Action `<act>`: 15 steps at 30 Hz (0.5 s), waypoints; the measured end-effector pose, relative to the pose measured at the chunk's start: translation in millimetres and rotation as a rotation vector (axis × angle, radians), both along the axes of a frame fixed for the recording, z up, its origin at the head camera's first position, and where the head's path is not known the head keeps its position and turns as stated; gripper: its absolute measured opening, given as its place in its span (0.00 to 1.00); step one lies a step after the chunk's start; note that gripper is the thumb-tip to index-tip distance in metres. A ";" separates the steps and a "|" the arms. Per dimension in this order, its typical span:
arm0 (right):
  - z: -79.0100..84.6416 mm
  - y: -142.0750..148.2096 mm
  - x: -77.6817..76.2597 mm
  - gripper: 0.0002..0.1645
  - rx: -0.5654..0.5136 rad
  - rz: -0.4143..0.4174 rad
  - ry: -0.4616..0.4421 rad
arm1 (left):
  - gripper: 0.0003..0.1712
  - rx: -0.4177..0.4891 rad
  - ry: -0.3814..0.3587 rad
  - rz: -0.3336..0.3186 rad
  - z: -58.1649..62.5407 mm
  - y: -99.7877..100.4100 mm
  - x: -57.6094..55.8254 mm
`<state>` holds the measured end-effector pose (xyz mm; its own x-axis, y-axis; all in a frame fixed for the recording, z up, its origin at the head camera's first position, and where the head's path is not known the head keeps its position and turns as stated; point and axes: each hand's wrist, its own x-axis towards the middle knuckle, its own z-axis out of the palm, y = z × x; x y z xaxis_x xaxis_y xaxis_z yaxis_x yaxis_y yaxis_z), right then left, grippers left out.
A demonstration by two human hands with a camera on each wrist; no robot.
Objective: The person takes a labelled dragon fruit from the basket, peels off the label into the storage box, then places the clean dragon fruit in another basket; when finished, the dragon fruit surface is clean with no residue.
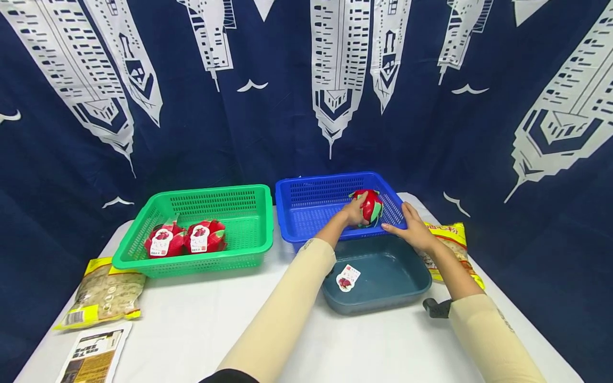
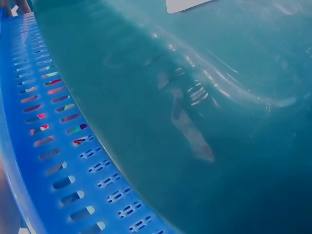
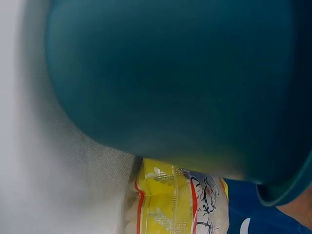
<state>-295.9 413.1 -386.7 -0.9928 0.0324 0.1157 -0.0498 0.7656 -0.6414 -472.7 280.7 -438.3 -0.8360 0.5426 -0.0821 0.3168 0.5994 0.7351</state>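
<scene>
Inside the blue basket (image 1: 311, 210), my left hand (image 1: 353, 211) holds a red dragon fruit (image 1: 371, 205) with green leaf tips, near the right end. My right hand (image 1: 415, 229) grips the basket's front right corner, its thumb along the front rim and its fingers at the right side. Directly in front stands a teal tub (image 1: 378, 271) with a white dragon-fruit label (image 1: 348, 278) in it. In the left wrist view, red and green show through the slots of the basket wall (image 2: 63, 161); the left fingers' grip is hidden there.
On the left, a green basket (image 1: 249, 213) holds two labelled dragon fruits (image 1: 205, 236). A yellow-edged bag (image 1: 107, 292) and a white-and-brown packet (image 1: 96, 354) lie in front of it. Another yellow bag (image 1: 450, 239) lies right of the tub. A navy curtain (image 1: 268, 133) hangs behind.
</scene>
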 end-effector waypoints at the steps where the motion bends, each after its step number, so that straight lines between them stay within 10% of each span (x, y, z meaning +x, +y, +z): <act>1: 1.0 -0.6 -0.1 0.63 0.005 -0.003 -0.003 | 0.64 0.000 -0.020 0.006 5.7 -2.6 4.7; 8: 7.5 -0.9 -1.1 0.63 0.040 -0.006 -0.023 | 0.49 0.091 -0.108 -0.047 82.2 -57.5 84.5; 15: 15.5 -2.4 3.6 0.63 0.062 0.047 -0.083 | 0.50 0.042 0.068 -0.167 113.6 -115.4 102.3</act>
